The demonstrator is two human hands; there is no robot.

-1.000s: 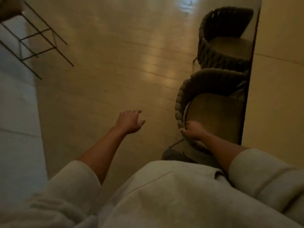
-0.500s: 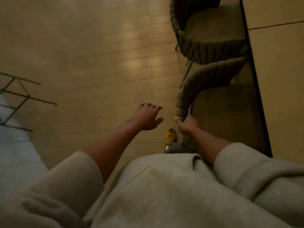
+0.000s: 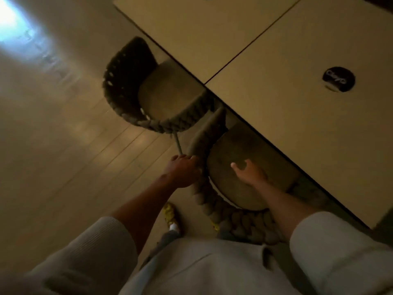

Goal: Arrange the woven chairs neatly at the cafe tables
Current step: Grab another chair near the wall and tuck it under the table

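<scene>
1. The near woven chair [image 3: 244, 224] stands right in front of the person, its front pushed under the edge of the near bench [image 3: 297, 128]. Its thick braided back curves round toward the person's body.
2. The left hand [image 3: 182, 171] is on the left side of that chair's braided rim, fingers curled over the weave and gripping it.
3. The right hand [image 3: 251, 172] is spread wide with the thumb out, holding nothing. It lies over the round seat cushion [image 3: 251, 145] of the near woven chair; I cannot tell whether the palm touches the cushion or hangs just above it.
4. The far woven chair [image 3: 127, 88] stands just beyond the near one, darker in the dim light. Its seat is partly tucked under the bench edge, near where the two tops meet, and the chairs' rims are very close at that side.
5. The far bench [image 3: 202, 28] butts against the near bench along a thin dark seam.
6. A round black disc [image 3: 338, 79] with pale lettering lies on the near bench, well apart from both hands.
7. A yellow shoe [image 3: 170, 213] shows on the plank floor [image 3: 63, 145], beside the near chair's back.
8. Pale sleeves are pushed up both forearms.
</scene>
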